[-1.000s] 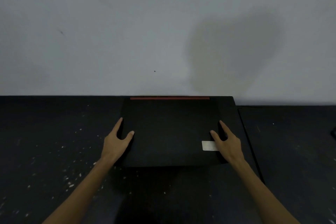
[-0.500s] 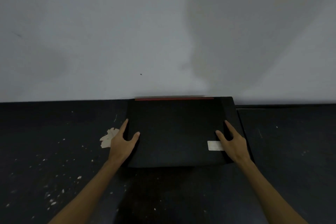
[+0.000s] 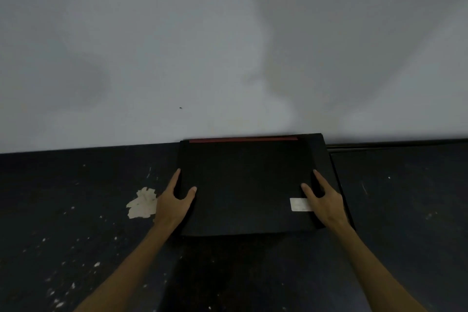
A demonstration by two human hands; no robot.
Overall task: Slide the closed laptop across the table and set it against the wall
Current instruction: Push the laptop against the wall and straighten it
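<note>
A closed black laptop (image 3: 248, 185) lies flat on the dark table (image 3: 76, 210), its far edge with a red strip touching the pale grey wall (image 3: 177, 45). A white sticker (image 3: 298, 204) sits near its right front corner. My left hand (image 3: 174, 200) grips the laptop's left edge, thumb on the lid and fingers along the side. My right hand (image 3: 324, 200) grips the right edge the same way, thumb on the lid next to the sticker.
A pale patch of peeled paint (image 3: 141, 202) marks the table just left of my left hand, with white specks scattered around. A seam (image 3: 336, 172) separates this table from a second dark surface (image 3: 405, 197) on the right.
The view has shifted a little, bringing the pale patch into sight left of my left hand. The laptop stays against the wall and both hands keep their grip on its sides.
</note>
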